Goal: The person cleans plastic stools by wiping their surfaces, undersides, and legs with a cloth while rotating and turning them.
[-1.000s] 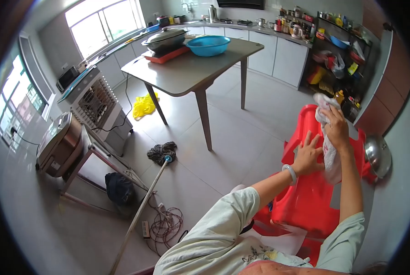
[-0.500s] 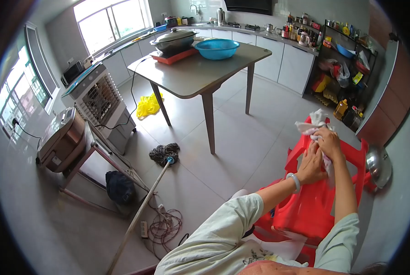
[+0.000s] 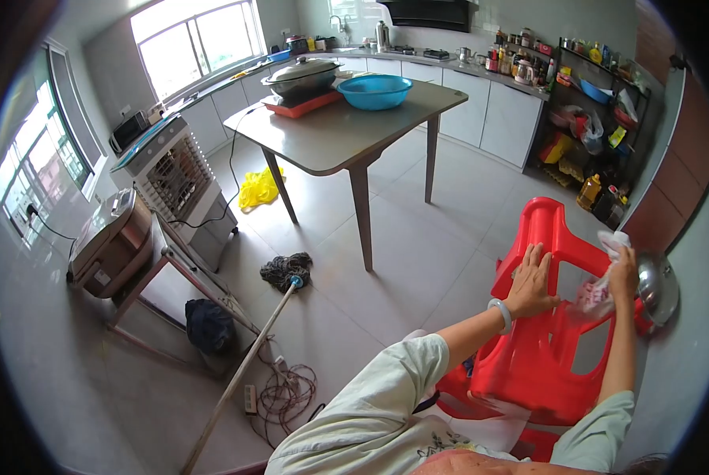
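Note:
A red plastic chair stands tilted in front of me at the lower right. My left hand, with a pale bracelet at the wrist, lies with fingers spread on the chair's back. At the chair's right side my right hand is closed round a white cloth with reddish marks, which hangs down and is partly blurred. Just beyond my right hand is a shiny metal bowl-shaped thing by the wall.
A table holds a blue basin and a lidded pan. A mop, coiled cable and yellow bag lie on the floor. A rice cooker sits left; a shelf rack stands back right.
My right hand has moved right and down with the cloth, away from my left hand and the top of the chair's back. My left hand now rests there alone.

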The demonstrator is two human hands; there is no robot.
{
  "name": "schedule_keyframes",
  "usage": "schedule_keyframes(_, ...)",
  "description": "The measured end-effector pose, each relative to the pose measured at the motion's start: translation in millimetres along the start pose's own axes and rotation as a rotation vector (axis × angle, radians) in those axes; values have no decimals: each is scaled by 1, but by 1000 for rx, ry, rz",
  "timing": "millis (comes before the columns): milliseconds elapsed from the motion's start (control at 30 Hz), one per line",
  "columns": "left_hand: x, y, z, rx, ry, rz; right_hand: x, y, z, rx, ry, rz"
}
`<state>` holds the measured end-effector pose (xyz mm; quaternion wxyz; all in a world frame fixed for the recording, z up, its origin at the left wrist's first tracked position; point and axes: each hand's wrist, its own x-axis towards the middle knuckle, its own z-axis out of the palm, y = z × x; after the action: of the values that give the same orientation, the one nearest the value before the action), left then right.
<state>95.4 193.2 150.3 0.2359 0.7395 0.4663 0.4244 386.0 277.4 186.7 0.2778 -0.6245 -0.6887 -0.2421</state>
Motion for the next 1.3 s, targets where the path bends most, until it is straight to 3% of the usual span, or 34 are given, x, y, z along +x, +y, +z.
schedule_keyframes(67, 2, 7, 1, 8, -23, -3, -3, 35, -9, -3, -95, 215)
schedule_keyframes(133, 4, 8, 3, 24, -43, -10, 0, 100, 10, 46, -58, 241)
schedule_keyframes(200, 3, 3, 6, 23, -15, 12, 10, 105, -10, 211, -18, 407)
schedule_keyframes(233, 2, 3, 6, 25, -20, 11, 13, 140, 12, 255, 148, 277)
schedule_keyframes(333, 2, -1, 2, 9, -15, 12, 30, 176, 27, 7, -19, 233)
schedule_keyframes(500, 6, -5, 5, 55, 11, 25, 5, 126, 63, 107, -78, 199)
schedule_keyframes(733, 7, -3, 8, 35, 0, 43, -58, 121, 22, 283, -46, 180)
schedule_keyframes(967, 5, -9, 12, 49, 60, 86, -168, 72, -46, 560, -115, 211)
schedule_keyframes(1100, 6, -13, 15, 40, 76, 121, -223, 13, -105, 981, -46, 449)
schedule_keyframes(1133, 7, -15, 16, 50, 86, 138, -246, 7, -112, 1267, -104, 738)
schedule_keyframes(1200, 7, -16, 17, 67, 80, 139, -296, 19, -111, 1394, -72, 677)
schedule_keyframes(1233, 6, -13, 15, 72, 66, 114, -314, 20, -97, 1039, 54, 801)
schedule_keyframes(1300, 8, -13, 15, 69, 46, 122, -347, 17, -91, 1108, 59, 919)
